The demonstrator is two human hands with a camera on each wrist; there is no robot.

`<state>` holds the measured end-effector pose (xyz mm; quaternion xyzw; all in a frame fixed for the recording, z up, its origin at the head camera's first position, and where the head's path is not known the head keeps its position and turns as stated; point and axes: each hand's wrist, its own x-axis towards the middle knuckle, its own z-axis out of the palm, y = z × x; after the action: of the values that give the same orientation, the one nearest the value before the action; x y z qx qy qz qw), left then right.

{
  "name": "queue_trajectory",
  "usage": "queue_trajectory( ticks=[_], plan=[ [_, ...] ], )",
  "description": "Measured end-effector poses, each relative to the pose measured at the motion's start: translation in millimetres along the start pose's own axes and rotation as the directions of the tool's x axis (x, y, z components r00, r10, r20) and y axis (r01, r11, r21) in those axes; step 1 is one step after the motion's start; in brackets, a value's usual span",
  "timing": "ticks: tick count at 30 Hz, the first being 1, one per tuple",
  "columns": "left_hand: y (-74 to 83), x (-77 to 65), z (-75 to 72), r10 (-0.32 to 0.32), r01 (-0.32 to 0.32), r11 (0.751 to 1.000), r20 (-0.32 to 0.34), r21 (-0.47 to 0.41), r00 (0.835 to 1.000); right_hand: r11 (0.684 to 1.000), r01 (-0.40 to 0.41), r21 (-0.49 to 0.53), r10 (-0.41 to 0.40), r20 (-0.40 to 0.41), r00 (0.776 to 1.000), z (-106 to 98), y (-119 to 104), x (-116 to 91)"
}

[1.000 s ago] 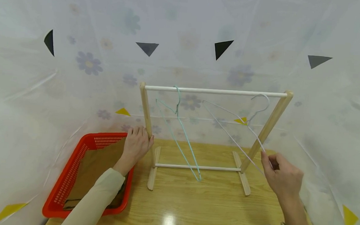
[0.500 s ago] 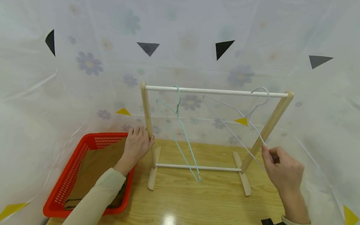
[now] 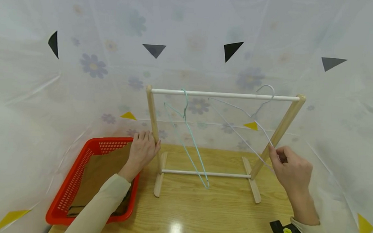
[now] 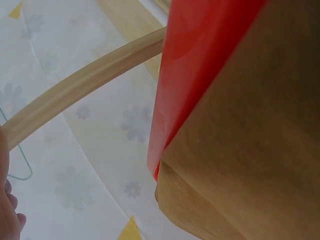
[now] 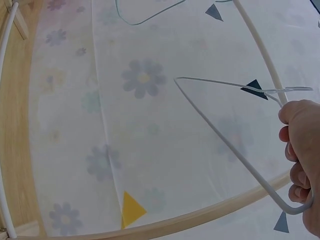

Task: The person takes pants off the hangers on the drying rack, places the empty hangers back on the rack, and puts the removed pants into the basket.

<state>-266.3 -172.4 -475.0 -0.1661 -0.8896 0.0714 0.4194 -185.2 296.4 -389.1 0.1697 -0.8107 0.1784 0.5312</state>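
Note:
A small clothes rack with a white top rail [image 3: 220, 95] and wooden side posts stands on the table. My left hand [image 3: 142, 151] grips the rack's left post [image 3: 152, 116], fingers and thumb about it. My right hand [image 3: 291, 170] pinches a pale lilac wire hanger [image 3: 237, 134] by its right end, beside the right post [image 3: 283, 123]. In the head view the hanger's hook [image 3: 267, 86] rises above the line of the rail; whether they touch I cannot tell. The right wrist view shows the same hanger [image 5: 225, 140] in my fingers. A mint-green hanger [image 3: 190, 131] hangs from the rail further left.
A red plastic basket [image 3: 68, 184] with brown cloth [image 3: 99, 175] in it stands left of the rack, under my left forearm. The wooden table [image 3: 211, 219] extends in front of the rack. White flowered sheeting [image 3: 192, 34] surrounds the table at the back and sides.
My right hand has risen and shifted slightly left. The lilac hanger's hook has gone from around rail height to above the rail. My left hand keeps its grip on the post.

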Motion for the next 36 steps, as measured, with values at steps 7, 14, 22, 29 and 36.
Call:
queue_trajectory(
  ticks=[7,14,22,29,36],
  plan=[
    [1.0,-0.3,-0.8,-0.007,0.007,1.000,0.024,-0.003,1.000,0.999,0.016,-0.040,-0.013,0.059,0.998,3,-1,5],
    [1.2,0.1,-0.6,-0.004,0.004,1.000,0.016,-0.002,1.000,1.000,0.027,-0.012,-0.026,0.062,0.998,10,2,2],
    [2.1,-0.4,-2.2,-0.010,0.011,1.000,0.029,-0.015,1.000,1.000,0.010,0.017,-0.011,0.061,0.998,16,2,-3],
    [2.2,-1.1,-4.0,-0.012,0.013,1.000,0.050,-0.020,0.999,1.000,0.008,0.030,-0.009,0.065,0.998,21,4,-8],
    [1.6,-1.6,-2.3,-0.007,0.008,1.000,0.030,-0.027,1.000,0.999,0.003,0.036,-0.006,0.071,0.997,25,5,-12]
  ],
)
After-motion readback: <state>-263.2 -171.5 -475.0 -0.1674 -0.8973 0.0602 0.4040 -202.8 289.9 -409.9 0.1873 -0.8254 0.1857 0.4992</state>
